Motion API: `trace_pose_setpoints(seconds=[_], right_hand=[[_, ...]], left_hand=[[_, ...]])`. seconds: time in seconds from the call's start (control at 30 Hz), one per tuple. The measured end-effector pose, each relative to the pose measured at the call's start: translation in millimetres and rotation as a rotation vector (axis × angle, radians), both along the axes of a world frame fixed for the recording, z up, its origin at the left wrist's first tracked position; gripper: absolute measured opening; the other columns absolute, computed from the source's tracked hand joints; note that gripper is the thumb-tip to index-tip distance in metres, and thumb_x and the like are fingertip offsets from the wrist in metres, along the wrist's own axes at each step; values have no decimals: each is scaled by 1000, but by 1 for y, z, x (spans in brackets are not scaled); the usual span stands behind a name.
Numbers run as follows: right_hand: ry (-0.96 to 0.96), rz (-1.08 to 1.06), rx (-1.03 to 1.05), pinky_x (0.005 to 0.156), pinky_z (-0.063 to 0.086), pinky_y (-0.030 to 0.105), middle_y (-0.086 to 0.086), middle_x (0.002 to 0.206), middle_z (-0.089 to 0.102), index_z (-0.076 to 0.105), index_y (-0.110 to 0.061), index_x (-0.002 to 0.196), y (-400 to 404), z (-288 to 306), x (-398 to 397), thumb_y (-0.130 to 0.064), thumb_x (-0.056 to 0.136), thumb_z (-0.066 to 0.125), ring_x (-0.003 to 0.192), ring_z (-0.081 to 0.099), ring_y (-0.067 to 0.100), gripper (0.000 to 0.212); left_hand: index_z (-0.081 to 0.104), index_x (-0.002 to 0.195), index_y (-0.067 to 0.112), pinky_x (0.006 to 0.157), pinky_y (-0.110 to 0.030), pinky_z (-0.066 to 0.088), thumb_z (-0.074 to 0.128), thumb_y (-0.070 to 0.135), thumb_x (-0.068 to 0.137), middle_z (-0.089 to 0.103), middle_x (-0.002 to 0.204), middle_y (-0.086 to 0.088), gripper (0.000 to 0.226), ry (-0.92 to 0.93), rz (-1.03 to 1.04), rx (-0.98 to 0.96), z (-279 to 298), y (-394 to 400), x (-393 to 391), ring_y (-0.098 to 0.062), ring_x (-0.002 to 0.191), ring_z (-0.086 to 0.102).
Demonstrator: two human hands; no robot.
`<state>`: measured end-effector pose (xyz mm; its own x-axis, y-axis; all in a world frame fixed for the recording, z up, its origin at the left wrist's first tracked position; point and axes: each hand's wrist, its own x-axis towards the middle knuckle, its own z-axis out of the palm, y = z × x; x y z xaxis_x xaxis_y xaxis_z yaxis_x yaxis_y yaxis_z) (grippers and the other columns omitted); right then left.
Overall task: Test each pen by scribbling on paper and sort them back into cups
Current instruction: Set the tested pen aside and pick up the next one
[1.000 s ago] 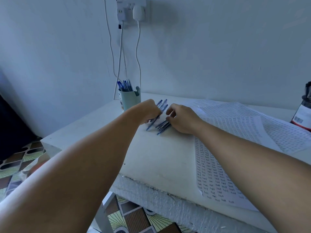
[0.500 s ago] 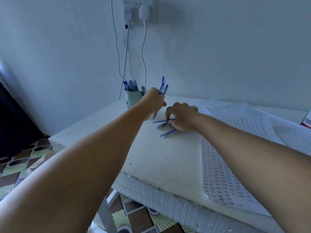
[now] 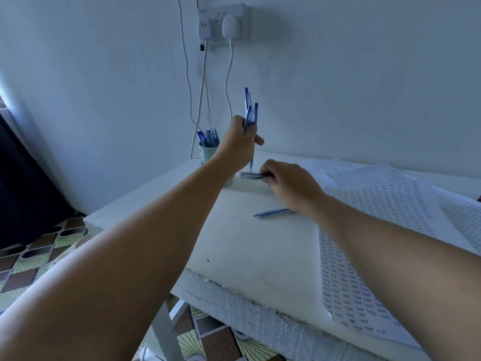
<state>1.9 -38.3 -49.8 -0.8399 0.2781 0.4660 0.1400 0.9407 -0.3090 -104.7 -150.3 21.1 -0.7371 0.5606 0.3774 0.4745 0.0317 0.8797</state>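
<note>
My left hand (image 3: 240, 144) is raised above the white table (image 3: 234, 243) and grips a bunch of blue pens (image 3: 250, 113) that stand nearly upright, caps up. Just behind it to the left stands a pale green cup (image 3: 207, 153) holding several more blue pens. My right hand (image 3: 289, 183) rests on the table and pinches a few blue pens (image 3: 251, 175) that lie flat, pointing left. One blue pen (image 3: 272, 212) lies loose on the table beside my right wrist. Sheets of paper covered in scribbles (image 3: 385, 199) spread over the table's right side.
A wall socket (image 3: 221, 20) with a plug and white cables hangs on the wall above the cup. The table's rough front edge (image 3: 260, 319) runs across the foreground. Patterned floor tiles (image 3: 31, 256) show at the left, beside a dark curtain.
My left hand has lifted its bunch of pens off the table and higher, now upright near the cup. My right hand has gathered a few pens, leaving one loose by the wrist.
</note>
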Motion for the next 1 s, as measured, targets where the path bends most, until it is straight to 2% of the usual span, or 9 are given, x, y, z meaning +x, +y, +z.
trace_pose_setpoints(seconds=[0.13,0.23,0.4,0.53,0.63,0.73,0.87,1.0], right_hand=[[257,-49,-50,69,49,39,1,96,67,60,-16,107,-9,18,-15,-22,105,55,83,59,25,8],[415,-94,-211,68,46,33,0,93,67,60,-15,107,-20,34,-32,-19,105,55,82,60,23,6],[546,-145,-313,79,49,31,4,105,72,63,-12,115,-29,48,-57,-14,105,53,94,66,24,15],[750,-84,-734,88,55,31,-6,99,72,61,-17,116,-39,63,-77,-13,103,52,95,73,13,16],[863,-6,-1009,83,56,25,-7,101,70,57,-16,114,-49,75,-91,-12,105,51,93,75,6,12],[876,47,-1066,78,53,23,-7,100,69,51,-18,113,-55,80,-106,-11,106,50,94,75,8,10],[874,76,-1057,84,56,28,-3,104,69,47,-19,112,-56,81,-122,-11,107,49,94,75,6,11],[877,89,-1032,80,56,24,0,106,69,46,-19,114,-55,81,-129,-11,107,49,92,75,4,11]], left_hand=[[43,97,20,54,-26,36,39,19,108,75,97,0,12,93,110,212,29,-5,-13,-1,44,36],[42,93,25,65,-28,38,39,19,108,75,95,2,16,115,194,332,40,-12,-31,3,52,45],[42,95,21,63,-27,36,38,19,108,72,88,8,13,192,305,404,47,-25,-53,5,57,47],[43,103,16,54,-22,36,38,19,109,73,94,3,9,301,315,321,36,-26,-67,4,56,50],[43,103,16,57,-24,36,38,20,109,73,96,6,9,329,341,304,24,-25,-81,0,63,53],[43,102,15,61,-28,37,39,21,108,73,96,7,9,286,341,321,13,-25,-94,-3,62,52],[42,100,19,62,-37,45,39,25,107,75,94,7,10,221,335,380,10,-25,-106,-10,61,51],[42,95,24,73,-46,53,40,27,105,75,92,7,10,187,305,369,11,-22,-106,-16,66,52]])
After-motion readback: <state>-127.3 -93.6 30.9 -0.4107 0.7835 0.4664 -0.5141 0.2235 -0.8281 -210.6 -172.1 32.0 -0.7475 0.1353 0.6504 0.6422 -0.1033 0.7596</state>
